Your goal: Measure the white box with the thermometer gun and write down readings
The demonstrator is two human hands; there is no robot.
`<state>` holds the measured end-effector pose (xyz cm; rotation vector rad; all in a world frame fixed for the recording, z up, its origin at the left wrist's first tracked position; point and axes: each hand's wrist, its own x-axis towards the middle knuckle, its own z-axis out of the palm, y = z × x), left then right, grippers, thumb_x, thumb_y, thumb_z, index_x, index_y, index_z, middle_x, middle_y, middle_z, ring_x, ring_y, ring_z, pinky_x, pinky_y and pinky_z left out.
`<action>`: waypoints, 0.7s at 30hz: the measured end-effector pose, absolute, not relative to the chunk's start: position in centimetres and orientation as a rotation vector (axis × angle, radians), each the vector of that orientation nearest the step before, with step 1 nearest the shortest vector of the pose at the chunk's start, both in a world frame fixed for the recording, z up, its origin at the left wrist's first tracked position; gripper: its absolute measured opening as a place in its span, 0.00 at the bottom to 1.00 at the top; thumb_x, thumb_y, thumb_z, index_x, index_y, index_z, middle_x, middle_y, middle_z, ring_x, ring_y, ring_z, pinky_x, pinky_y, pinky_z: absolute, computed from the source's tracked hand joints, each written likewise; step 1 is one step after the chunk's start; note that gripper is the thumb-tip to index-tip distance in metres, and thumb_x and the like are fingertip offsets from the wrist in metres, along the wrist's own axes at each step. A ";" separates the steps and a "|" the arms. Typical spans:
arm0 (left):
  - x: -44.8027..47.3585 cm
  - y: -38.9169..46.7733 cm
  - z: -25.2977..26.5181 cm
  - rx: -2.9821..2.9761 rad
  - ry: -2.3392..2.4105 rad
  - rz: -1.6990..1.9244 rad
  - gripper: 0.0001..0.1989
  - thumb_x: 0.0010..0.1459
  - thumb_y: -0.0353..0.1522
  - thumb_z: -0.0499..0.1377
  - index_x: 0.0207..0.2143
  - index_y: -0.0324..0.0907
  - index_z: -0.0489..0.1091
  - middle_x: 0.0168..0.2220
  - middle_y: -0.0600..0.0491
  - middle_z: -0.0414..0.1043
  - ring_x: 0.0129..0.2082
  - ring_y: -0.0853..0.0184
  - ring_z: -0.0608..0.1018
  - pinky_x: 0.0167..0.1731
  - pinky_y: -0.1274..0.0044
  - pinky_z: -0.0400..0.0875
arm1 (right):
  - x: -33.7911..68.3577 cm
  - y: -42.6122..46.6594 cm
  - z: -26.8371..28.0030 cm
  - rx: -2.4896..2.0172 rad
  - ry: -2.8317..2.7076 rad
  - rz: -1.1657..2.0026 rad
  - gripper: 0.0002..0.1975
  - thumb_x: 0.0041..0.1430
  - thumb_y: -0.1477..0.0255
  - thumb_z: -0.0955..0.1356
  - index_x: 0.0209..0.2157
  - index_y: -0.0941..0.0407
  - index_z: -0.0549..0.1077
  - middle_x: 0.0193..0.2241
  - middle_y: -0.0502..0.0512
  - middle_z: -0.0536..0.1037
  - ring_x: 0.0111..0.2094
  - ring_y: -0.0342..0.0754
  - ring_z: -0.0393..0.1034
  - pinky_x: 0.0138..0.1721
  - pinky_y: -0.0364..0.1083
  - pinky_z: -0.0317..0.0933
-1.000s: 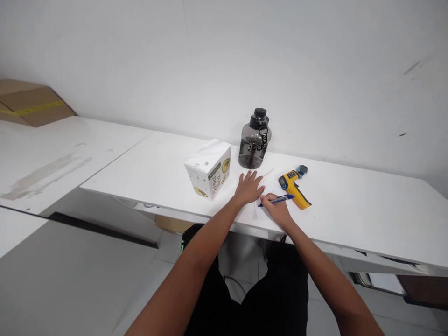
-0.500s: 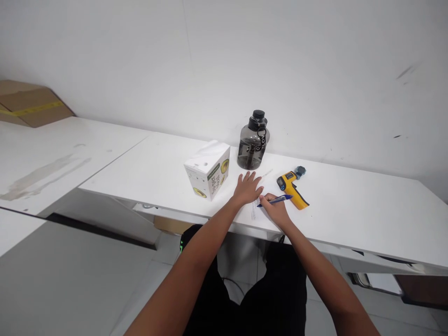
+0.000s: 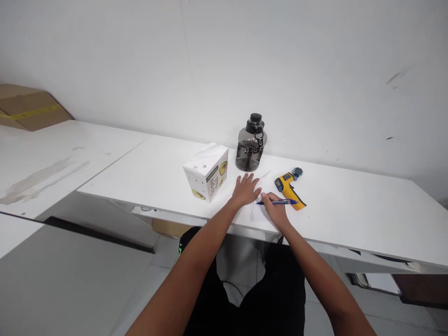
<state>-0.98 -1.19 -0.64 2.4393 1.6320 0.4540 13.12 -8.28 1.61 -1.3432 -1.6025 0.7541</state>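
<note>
My right hand (image 3: 276, 211) grips a blue pen (image 3: 280, 202), its tip down at a sheet of paper (image 3: 252, 215) that carries small writing, too fine to read. Spread flat on the paper lies my left hand (image 3: 245, 189), holding nothing. Left of it stands a white box (image 3: 206, 170) printed with avocados. A dark see-through water bottle (image 3: 249, 144) with liquid inside stands just beyond my left fingers. To the right of the pen a yellow and black infrared thermometer (image 3: 290, 190) lies on the table.
A small dark bluish knob-like object (image 3: 297, 173) sits by the thermometer. The white table (image 3: 357, 210) runs along a wall (image 3: 140, 60). At the far left a taped cardboard box (image 3: 33, 106) rests on a neighbouring table with a brownish smear.
The pen in my right hand has tilted to lie flatter, its back end now over the thermometer's handle. My left hand stays flat. The whole view has shifted slightly.
</note>
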 end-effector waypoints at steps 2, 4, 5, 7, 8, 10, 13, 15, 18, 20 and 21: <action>-1.0 -1.2 -0.6 2.438 1.634 0.475 0.27 0.63 0.45 0.43 0.61 0.45 0.56 0.66 0.47 0.47 0.66 0.54 0.48 0.62 0.57 0.41 | 13.2 -8.4 1.6 -1.313 -1.598 0.690 0.21 0.61 0.55 0.59 0.28 0.55 0.72 0.26 0.51 0.73 0.31 0.48 0.67 0.36 0.46 0.60; -1.0 -1.2 -0.7 2.432 1.638 0.490 0.27 0.63 0.45 0.42 0.61 0.45 0.56 0.66 0.47 0.48 0.66 0.55 0.48 0.62 0.57 0.41 | 13.3 -8.4 1.5 -1.300 -1.578 0.641 0.23 0.63 0.55 0.56 0.34 0.55 0.74 0.31 0.54 0.76 0.35 0.49 0.69 0.40 0.48 0.61; -1.0 -1.2 -0.7 2.425 1.640 0.491 0.27 0.63 0.46 0.42 0.60 0.45 0.56 0.66 0.48 0.48 0.66 0.55 0.48 0.62 0.57 0.41 | 13.4 -8.4 1.4 -1.309 -1.563 0.631 0.23 0.63 0.55 0.56 0.35 0.55 0.75 0.32 0.55 0.76 0.35 0.50 0.69 0.41 0.48 0.62; -1.0 -1.2 -0.7 2.401 1.644 0.506 0.27 0.63 0.46 0.42 0.59 0.45 0.58 0.66 0.48 0.49 0.66 0.55 0.49 0.62 0.57 0.42 | 13.4 -8.3 1.3 -1.348 -1.522 0.603 0.23 0.62 0.54 0.57 0.34 0.55 0.75 0.32 0.56 0.77 0.36 0.51 0.70 0.42 0.49 0.63; -1.0 -1.2 -0.6 2.379 1.643 0.545 0.26 0.63 0.46 0.42 0.58 0.45 0.59 0.65 0.48 0.51 0.66 0.56 0.50 0.62 0.57 0.42 | 13.3 -8.2 1.2 -1.359 -1.501 0.571 0.22 0.61 0.54 0.59 0.35 0.56 0.75 0.33 0.57 0.78 0.37 0.52 0.71 0.43 0.50 0.63; -1.1 -1.5 -0.4 2.326 1.620 0.678 0.24 0.63 0.45 0.43 0.55 0.45 0.63 0.62 0.48 0.58 0.64 0.58 0.56 0.62 0.58 0.45 | 13.3 -7.9 0.9 -1.347 -1.477 0.478 0.21 0.60 0.55 0.61 0.39 0.57 0.74 0.40 0.60 0.77 0.42 0.53 0.70 0.47 0.51 0.61; -1.4 -2.3 0.2 2.291 1.558 0.847 0.20 0.65 0.41 0.43 0.50 0.43 0.67 0.53 0.49 0.69 0.55 0.63 0.68 0.59 0.64 0.54 | 13.4 -7.2 0.1 -1.331 -1.455 0.447 0.26 0.58 0.57 0.62 0.52 0.61 0.68 0.49 0.65 0.73 0.49 0.55 0.68 0.51 0.53 0.59; -1.8 -2.9 0.8 2.312 1.523 0.879 0.19 0.65 0.39 0.43 0.48 0.42 0.68 0.48 0.50 0.72 0.50 0.65 0.72 0.54 0.68 0.62 | 13.6 -6.7 -0.5 -1.359 -1.396 0.544 0.29 0.59 0.59 0.60 0.56 0.62 0.64 0.46 0.65 0.74 0.47 0.54 0.70 0.49 0.54 0.61; -2.5 -3.8 1.9 2.346 1.463 0.917 0.17 0.64 0.37 0.45 0.45 0.42 0.70 0.45 0.51 0.74 0.46 0.67 0.74 0.49 0.72 0.67 | 13.7 -6.1 -1.1 -1.366 -1.331 0.628 0.27 0.60 0.63 0.57 0.56 0.61 0.64 0.41 0.63 0.77 0.42 0.53 0.72 0.47 0.53 0.63; -3.1 -5.1 2.4 2.358 1.436 0.987 0.16 0.64 0.36 0.46 0.46 0.42 0.69 0.45 0.51 0.74 0.48 0.66 0.73 0.50 0.72 0.67 | 13.7 -5.9 -1.2 -1.350 -1.326 0.647 0.27 0.60 0.64 0.56 0.56 0.61 0.65 0.41 0.63 0.77 0.38 0.52 0.72 0.45 0.53 0.64; -3.5 -6.1 2.5 2.359 1.432 1.046 0.16 0.64 0.36 0.46 0.47 0.42 0.69 0.47 0.50 0.73 0.50 0.66 0.72 0.51 0.70 0.65 | 13.6 -6.0 -1.2 -1.342 -1.317 0.665 0.27 0.59 0.64 0.56 0.56 0.61 0.65 0.41 0.63 0.77 0.36 0.51 0.72 0.44 0.52 0.65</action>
